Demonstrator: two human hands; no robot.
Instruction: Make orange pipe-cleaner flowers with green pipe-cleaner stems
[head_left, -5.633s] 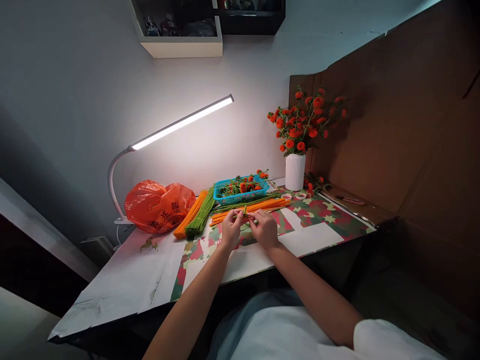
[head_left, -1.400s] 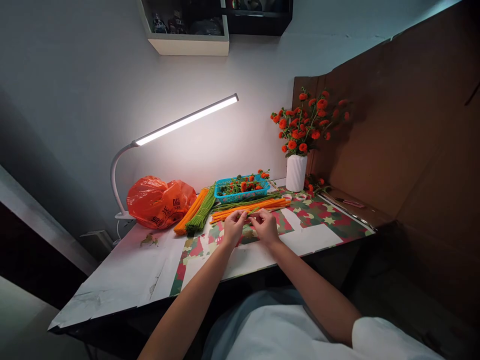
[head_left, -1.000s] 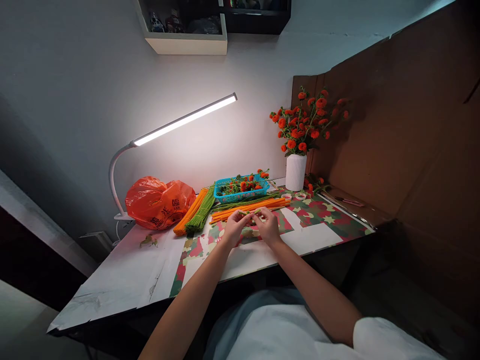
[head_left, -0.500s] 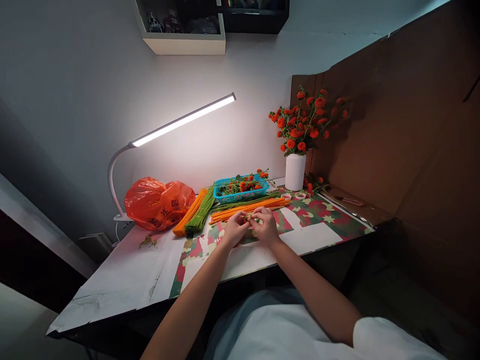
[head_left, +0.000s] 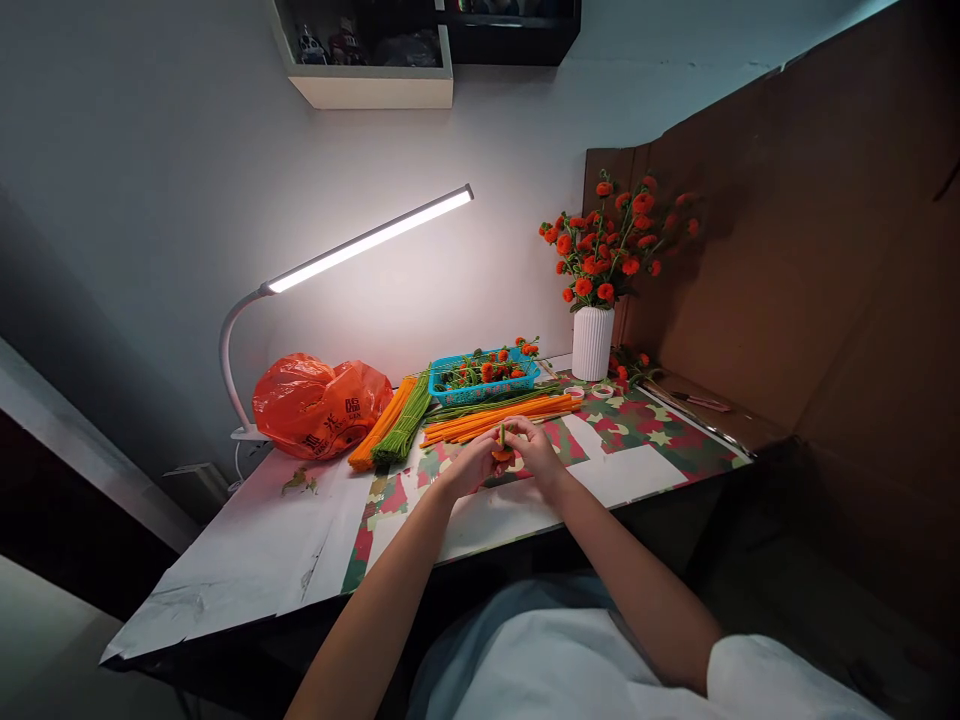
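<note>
Between my hands, over the front middle of the table, is a small orange flower (head_left: 503,455) with a short green stem pointing up. My left hand (head_left: 472,466) is closed round its orange part from the left. The fingers of my right hand (head_left: 534,452) pinch at the green stem from the right, and partly hide it. Just beyond my hands lie loose orange pipe cleaners (head_left: 495,418). To the left are a bundle of green pipe cleaners (head_left: 403,425) and an orange bundle (head_left: 381,428).
A blue basket (head_left: 480,390) holds orange flowers and green stems. Behind it to the right stands a white vase (head_left: 592,343) of orange flowers. Rolls of tape (head_left: 602,392) lie nearby. An orange plastic bag (head_left: 319,405) and a lamp (head_left: 371,240) are at the left; cardboard (head_left: 772,260) walls the right.
The piece in my fingers has turned, so its orange part now shows below with the green stem upright. My left hand has rolled slightly, palm more upward.
</note>
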